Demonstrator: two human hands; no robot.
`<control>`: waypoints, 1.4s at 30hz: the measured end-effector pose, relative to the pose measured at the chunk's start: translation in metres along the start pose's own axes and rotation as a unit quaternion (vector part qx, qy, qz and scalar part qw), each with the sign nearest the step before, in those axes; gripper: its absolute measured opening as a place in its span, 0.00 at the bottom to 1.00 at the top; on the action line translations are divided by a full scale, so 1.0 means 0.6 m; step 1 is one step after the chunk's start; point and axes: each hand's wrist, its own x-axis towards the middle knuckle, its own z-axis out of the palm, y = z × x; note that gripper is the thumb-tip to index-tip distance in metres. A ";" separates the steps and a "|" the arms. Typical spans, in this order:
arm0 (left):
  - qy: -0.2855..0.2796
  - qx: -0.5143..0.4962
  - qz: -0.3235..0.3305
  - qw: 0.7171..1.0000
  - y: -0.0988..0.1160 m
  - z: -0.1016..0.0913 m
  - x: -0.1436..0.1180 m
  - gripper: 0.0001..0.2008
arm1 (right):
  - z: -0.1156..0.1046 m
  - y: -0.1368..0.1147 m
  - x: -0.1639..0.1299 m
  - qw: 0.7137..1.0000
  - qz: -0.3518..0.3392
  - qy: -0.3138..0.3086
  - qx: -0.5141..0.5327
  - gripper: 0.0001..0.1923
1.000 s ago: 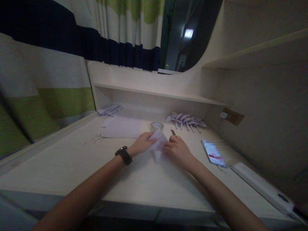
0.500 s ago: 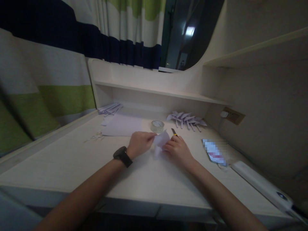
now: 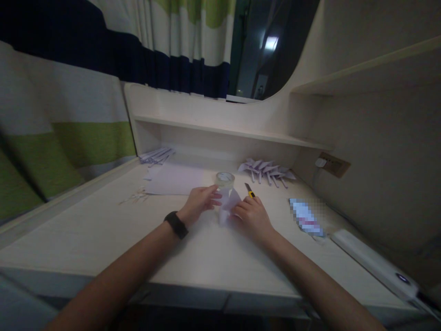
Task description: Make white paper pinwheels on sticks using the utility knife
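Over the middle of the desk, a small folded piece of white paper [image 3: 225, 212] with raised flaps is between my hands. My right hand [image 3: 254, 215] pinches its right side. At its left edge is my left hand [image 3: 200, 203], wearing a dark wristwatch [image 3: 176, 225]; its fingers are spread apart, and whether they touch the paper is unclear. A yellow utility knife [image 3: 251, 192] with its blade out lies just beyond my right hand. Directly behind the paper sits a roll of clear tape [image 3: 225, 178].
Several paper pinwheels [image 3: 267, 171] lie at the back right. Rolled paper sticks [image 3: 156, 156] and white sheets [image 3: 177, 178] are at the back left, with thin scraps [image 3: 136, 196] nearby. A phone [image 3: 306, 218] and a long white device [image 3: 375, 262] are on the right.
My left fingers have come off the paper's upper flap and spread, moving slightly left. The paper's flaps stand further apart. My right hand keeps its hold.
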 end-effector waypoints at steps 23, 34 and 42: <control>0.027 0.198 0.229 0.953 -0.024 0.005 0.006 0.08 | 0.006 0.000 -0.002 0.998 -0.011 0.053 0.026 0.07; 0.011 0.267 0.256 0.929 -0.032 0.009 -0.002 0.08 | 0.008 0.001 -0.003 0.997 0.006 0.077 0.012 0.08; -0.005 0.292 0.286 0.913 -0.040 0.008 0.000 0.08 | 0.012 0.003 -0.006 0.996 0.014 0.088 0.008 0.09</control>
